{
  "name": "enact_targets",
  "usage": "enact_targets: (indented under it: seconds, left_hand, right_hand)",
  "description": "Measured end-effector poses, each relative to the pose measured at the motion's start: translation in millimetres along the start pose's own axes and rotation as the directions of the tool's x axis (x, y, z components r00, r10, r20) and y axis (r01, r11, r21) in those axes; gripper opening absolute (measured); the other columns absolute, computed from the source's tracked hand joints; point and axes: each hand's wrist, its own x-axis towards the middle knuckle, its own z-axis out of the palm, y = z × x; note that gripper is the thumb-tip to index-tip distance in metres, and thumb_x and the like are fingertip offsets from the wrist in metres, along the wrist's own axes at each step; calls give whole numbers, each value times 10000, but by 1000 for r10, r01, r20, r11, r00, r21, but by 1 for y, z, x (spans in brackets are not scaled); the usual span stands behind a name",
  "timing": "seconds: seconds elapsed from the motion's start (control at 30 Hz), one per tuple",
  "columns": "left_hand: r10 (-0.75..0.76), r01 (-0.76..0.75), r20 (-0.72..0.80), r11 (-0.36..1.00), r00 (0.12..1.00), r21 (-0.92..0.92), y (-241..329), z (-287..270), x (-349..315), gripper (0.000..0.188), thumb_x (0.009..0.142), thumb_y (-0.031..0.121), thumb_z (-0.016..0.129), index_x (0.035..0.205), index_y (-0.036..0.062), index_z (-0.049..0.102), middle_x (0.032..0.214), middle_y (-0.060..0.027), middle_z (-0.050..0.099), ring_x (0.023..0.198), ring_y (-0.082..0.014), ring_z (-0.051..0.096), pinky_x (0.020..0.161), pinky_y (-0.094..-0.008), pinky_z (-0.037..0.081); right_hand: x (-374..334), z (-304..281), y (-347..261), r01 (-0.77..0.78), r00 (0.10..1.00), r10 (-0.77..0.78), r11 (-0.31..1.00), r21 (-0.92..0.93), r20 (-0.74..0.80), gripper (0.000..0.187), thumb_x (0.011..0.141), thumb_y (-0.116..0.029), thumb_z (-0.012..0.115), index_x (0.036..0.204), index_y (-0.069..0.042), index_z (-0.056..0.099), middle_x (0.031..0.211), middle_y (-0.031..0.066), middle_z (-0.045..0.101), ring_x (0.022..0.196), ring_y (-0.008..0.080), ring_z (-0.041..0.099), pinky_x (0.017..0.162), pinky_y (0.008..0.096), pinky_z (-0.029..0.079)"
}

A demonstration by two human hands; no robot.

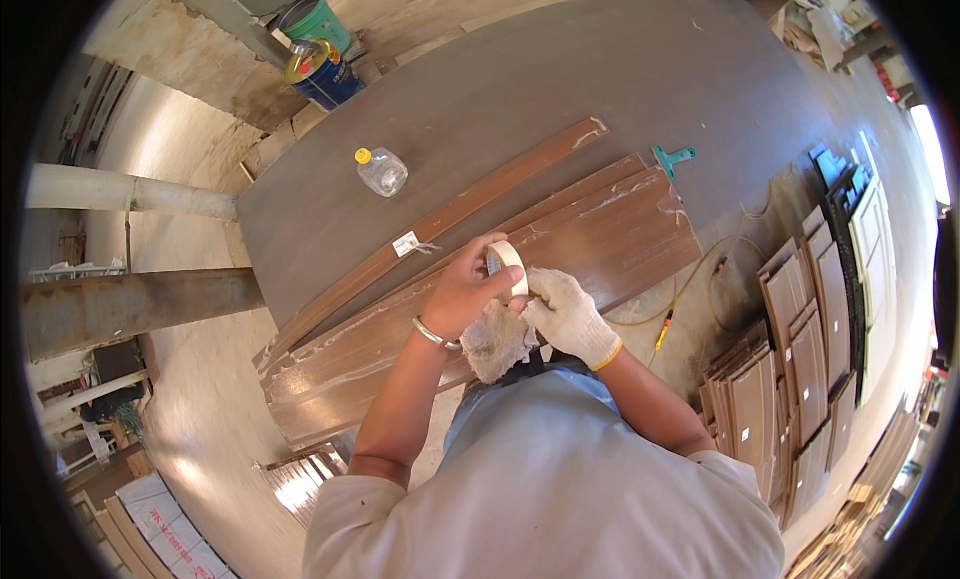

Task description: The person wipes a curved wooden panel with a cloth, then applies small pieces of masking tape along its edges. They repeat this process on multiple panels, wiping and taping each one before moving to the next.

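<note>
My bare left hand (465, 287), with a bracelet at the wrist, grips a roll of cream masking tape (512, 269) between thumb and fingers. Close against it is my right hand (568, 314) in a white knit glove, its fingers curled in beside the roll. What the gloved fingertips pinch is hidden. A greyish-white crumpled cloth (497, 341) hangs just below both hands; which hand bears it is unclear. Beyond them lie brown wood-look panels (610, 234) with ragged whitish edges. A narrow brown strip (480, 204) with a white tag (405, 244) lies alongside.
On the grey tabletop (560, 69) stand a clear bottle (382, 174) with a yellow cap and a teal scraper (673, 159). A yellow hose (690, 291) curls at the right, near stacked brown panels (800, 349). A blue can (325, 77) and green bucket (315, 24) stand far left.
</note>
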Motion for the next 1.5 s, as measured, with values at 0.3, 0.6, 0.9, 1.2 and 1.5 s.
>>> enact_targets:
  seconds: [0.3, 0.6, 0.9, 1.2, 1.5]
  left_hand:
    - [-54, 79, 61, 814, 997, -576, -6, 17, -23, 448, 1082, 298, 611, 1433, 23, 563, 1265, -204, 725, 1140, -298, 738, 964, -458, 631]
    - [-102, 224, 249, 816, 963, -533, 17, 102, -28, 472, 1138, 477, 459, 1278, 55, 619, 1180, -166, 747, 1021, -306, 775, 919, -459, 647]
    - [603, -498, -120, 741, 788, 450, 8, 213, -36, 394, 1009, 78, 705, 1397, 16, 668, 1433, -153, 673, 1317, -281, 645, 1110, -390, 506]
    - [832, -521, -99, 430, 547, 737, 33, 288, -61, 400, 836, -5, 840, 1211, 16, 704, 1408, -202, 672, 1294, -389, 636, 1098, -450, 490]
    - [864, -336, -165, 351, 475, 874, 33, 318, -72, 376, 795, -18, 877, 1145, 19, 744, 1208, -142, 658, 998, -284, 625, 874, -407, 512]
  right_hand:
    - [-44, -22, -20, 330, 926, -364, 907, -261, -95, 577, 764, -92, 810, 1327, -96, 688, 1271, 95, 715, 1225, 382, 617, 1044, 511, 495]
    - [-66, -83, 3, 473, 857, -486, 874, -109, -173, 223, 820, -124, 794, 1010, -24, 735, 1094, 114, 731, 1130, 355, 652, 991, 464, 516]
    - [-126, -166, 45, 68, 991, -109, 907, 415, 75, 382, 962, -283, 801, 1226, -14, 740, 1047, 111, 728, 896, 197, 694, 812, 354, 561]
    - [-143, -202, 54, 372, 898, -435, 828, 419, 63, 427, 954, -170, 776, 1333, 5, 688, 1232, 162, 736, 1095, 283, 743, 876, 382, 594]
    - [-138, -204, 56, 740, 663, -738, 671, -40, -127, 466, 753, 29, 805, 1205, -16, 701, 1151, 181, 735, 1214, 459, 657, 1042, 541, 520]
